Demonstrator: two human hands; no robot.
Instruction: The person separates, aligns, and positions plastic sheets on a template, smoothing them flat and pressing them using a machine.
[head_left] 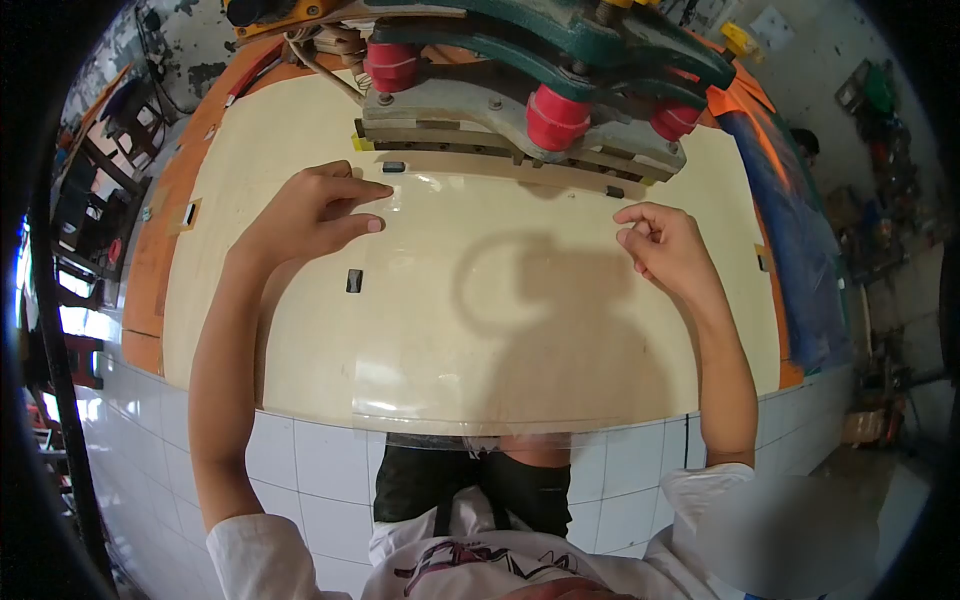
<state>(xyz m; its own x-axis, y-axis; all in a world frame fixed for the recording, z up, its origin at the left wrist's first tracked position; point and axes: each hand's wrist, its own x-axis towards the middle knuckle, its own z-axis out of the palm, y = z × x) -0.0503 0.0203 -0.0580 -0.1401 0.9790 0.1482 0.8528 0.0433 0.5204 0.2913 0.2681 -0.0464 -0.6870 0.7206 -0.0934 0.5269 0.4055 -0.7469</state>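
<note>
Okay, head view, only 1 to go on. Clear sheet lies flat on the cream board, between the forearms; glare shows up its left part. Near end runs past the board's near edge, over the lap. Right edge too faint to trace.

Left hand: at the sheet's far left corner. Index finger and thumb stand apart, nothing pinched; index tip looks to be on the corner or just beside it. Right hand: thumb and index curled close together, just near of the far right block. Can't tell if they have hold of the sheet's edge or only air.

Other small black blocks: far left block just beyond the corner, left block by the sheet's left edge. That makes 3, likely stops.

Step in hand, my read: squaring the sheet to those blocks. Next move calls for light fingertip nudges, sheet flat, edges flush, not riding up. Thin film, may buckle if shoved. Mind the metal head over the far side, under the green arm with its 3 red knobs.
</note>
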